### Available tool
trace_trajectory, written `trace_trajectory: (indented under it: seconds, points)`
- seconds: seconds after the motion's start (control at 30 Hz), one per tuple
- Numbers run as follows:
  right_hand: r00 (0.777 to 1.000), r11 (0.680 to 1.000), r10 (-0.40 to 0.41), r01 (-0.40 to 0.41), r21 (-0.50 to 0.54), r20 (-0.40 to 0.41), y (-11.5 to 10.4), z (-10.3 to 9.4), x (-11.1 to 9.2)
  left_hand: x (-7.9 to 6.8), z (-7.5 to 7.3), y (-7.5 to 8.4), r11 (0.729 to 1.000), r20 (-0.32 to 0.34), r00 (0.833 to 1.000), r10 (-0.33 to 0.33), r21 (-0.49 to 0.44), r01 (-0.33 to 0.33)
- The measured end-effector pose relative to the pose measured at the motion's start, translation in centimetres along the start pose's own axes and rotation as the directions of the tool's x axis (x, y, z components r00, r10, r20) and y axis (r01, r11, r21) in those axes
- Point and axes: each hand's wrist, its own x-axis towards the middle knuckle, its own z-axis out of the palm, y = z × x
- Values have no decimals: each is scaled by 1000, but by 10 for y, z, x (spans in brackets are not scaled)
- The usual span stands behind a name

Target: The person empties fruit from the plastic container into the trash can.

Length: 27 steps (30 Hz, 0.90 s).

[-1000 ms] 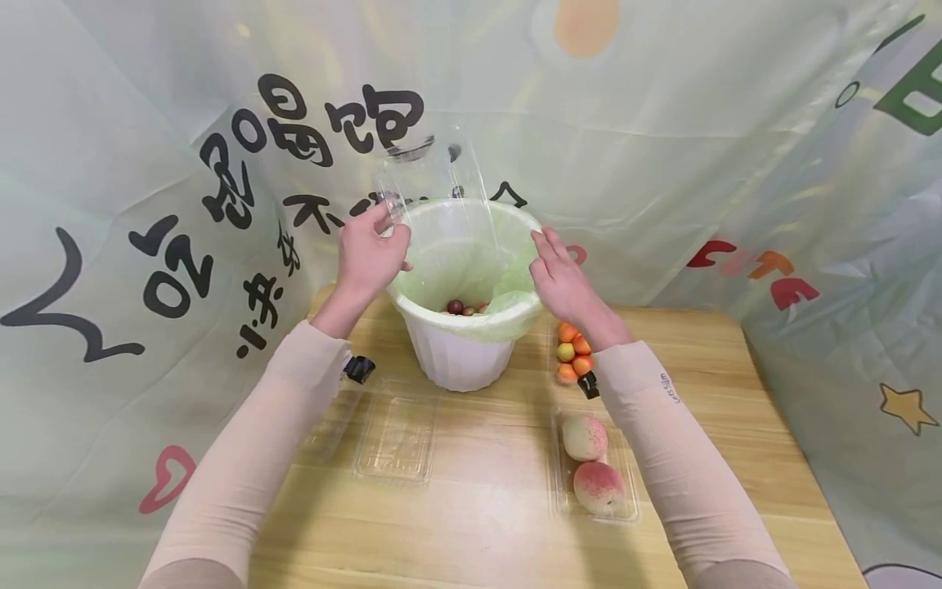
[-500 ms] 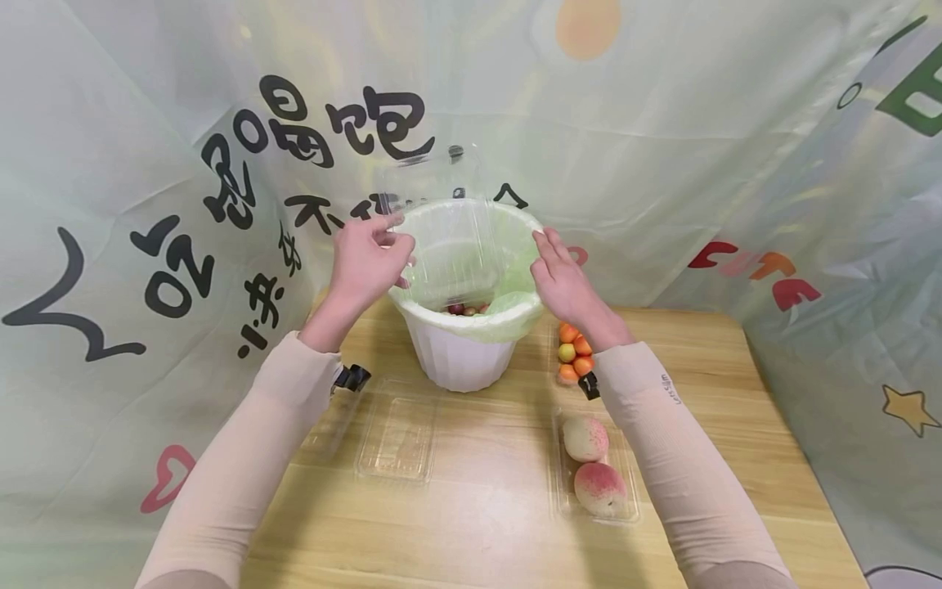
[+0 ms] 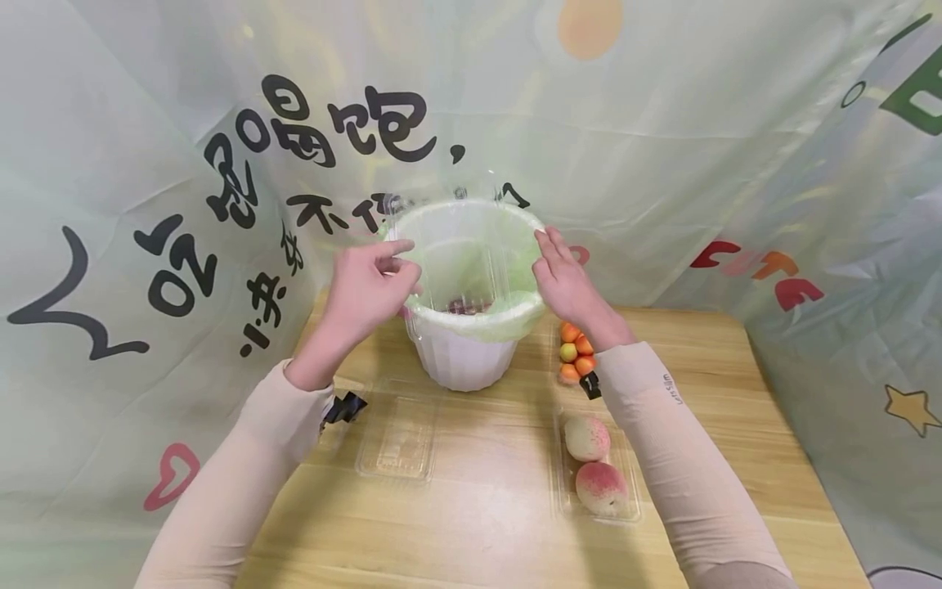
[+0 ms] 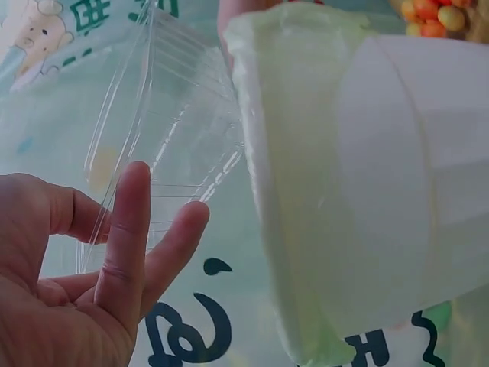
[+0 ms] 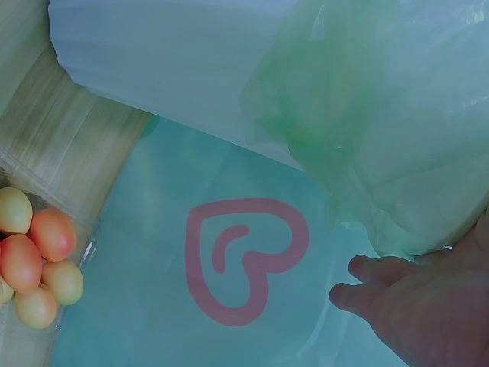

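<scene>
Fingers of the left hand [image 3: 366, 288] pinch the edge of a clear box [image 4: 172, 115], which is tilted at the mouth of the white bin [image 3: 465, 364]. That pinch looks small, so the slick box might slip and drop in. The right hand [image 3: 568, 285] touches the bin's rim; I cannot tell if it pinches. A hard pull there could drag the green bag [image 3: 515, 328] down or tip the bin.

The white, round, fluted plastic bucket [image 3: 465, 364] looks smooth and matt; its thin, pale-green plastic liner [image 5: 328, 115], wrinkled and faintly shiny. Above the bucket, a clear, box-shaped plastic container [image 4: 187, 92] gleams, ribbed. Beneath the bucket, the light-brown, flat, wood-grained tabletop [image 3: 486, 523] looks smooth, semi-glossy.
</scene>
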Motion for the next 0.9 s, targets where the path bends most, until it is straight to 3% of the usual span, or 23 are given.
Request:
trace_trajectory:
  seconds: [0.17,0.4,0.9]
  points:
    - [1000,1000,2,-2,-3,-5,1,0,0,-12,4,-1,1000,30,1000,8,4,-8]
    - [1000,1000,7,-7,-9,-6,1,1,0,-28,12,-13,998,70,997,44,38,-47]
    - [1000,1000,14,-14,-13,20,-1,0,0,-74,25,-39,999,169,986,3,-53,6]
